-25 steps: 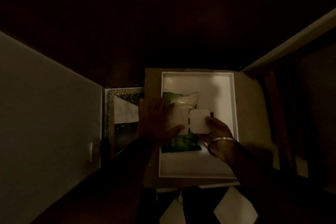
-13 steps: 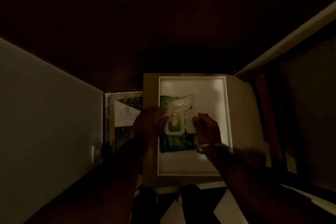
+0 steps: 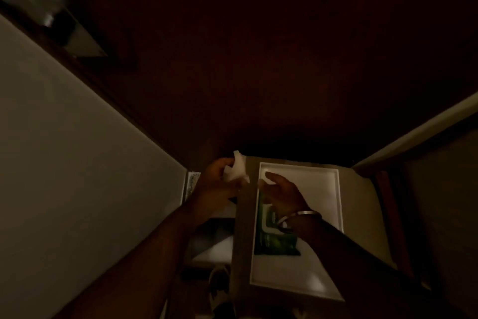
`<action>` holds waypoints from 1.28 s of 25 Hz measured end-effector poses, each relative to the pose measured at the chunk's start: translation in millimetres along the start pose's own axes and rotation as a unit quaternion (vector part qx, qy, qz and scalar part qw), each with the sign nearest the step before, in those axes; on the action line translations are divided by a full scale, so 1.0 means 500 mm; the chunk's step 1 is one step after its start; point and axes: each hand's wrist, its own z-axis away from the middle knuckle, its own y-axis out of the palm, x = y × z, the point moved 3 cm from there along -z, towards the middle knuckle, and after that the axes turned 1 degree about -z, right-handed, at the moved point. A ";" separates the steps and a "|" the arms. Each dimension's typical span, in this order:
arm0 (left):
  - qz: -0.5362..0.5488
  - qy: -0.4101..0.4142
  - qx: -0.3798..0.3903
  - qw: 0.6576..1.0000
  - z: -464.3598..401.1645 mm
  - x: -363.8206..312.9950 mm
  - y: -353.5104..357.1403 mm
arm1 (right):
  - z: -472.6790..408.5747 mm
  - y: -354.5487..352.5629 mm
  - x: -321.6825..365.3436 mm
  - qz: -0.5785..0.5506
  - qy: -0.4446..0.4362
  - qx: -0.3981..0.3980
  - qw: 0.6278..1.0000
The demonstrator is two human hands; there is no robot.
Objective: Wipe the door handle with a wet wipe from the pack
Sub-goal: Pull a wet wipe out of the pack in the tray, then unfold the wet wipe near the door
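- Light is very low; detail is limited to the centre of the head view.
- Progress: a white wet wipe (image 3: 236,169) is out of the pack (image 3: 275,237) and held in the left hand (image 3: 219,184). The first step, getting a wipe, reads as done.
- Left: the wiping itself. No wipe-to-handle contact is visible. A blurred metallic shape sits on the dark door (image 3: 284,60) at upper left; it may be the handle, but this cannot be confirmed.
- Grip, left hand: fingers closed around the wipe, which is bunched, with one loose corner sticking up above the fingers.
- Grip, right hand (image 3: 280,188): fingers loosely spread, palm down, holding nothing as far as can be seen. It hovers over the far end of the tray (image 3: 333,204), above the pack. A bangle (image 3: 301,216) sits on that wrist.
- Wipe position: off the tray, just past its left far corner, close to the base of the door and near the pale wall (image 3: 64,163).
- Wipe orientation: crumpled, so no clean long axis; the free corner points up and away from the person.
- Pack position: lying flat in the white tray, partly covered by the right wrist.
- Pack orientation: long axis runs near-to-far along the tray's length. Whether its lid flap is open or closed cannot be told.
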 end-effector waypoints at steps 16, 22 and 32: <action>0.039 0.197 -0.093 0.975 0.346 -0.641 -0.253 | 0.333 0.057 0.746 -0.118 -0.229 0.174 0.951; 0.090 0.222 -0.141 0.961 0.305 -0.631 -0.411 | 0.280 0.160 0.825 -0.116 -0.221 0.134 0.959; 0.314 0.233 -0.102 0.915 0.202 -0.569 -0.499 | 0.215 0.259 0.837 -0.031 -0.231 0.040 0.972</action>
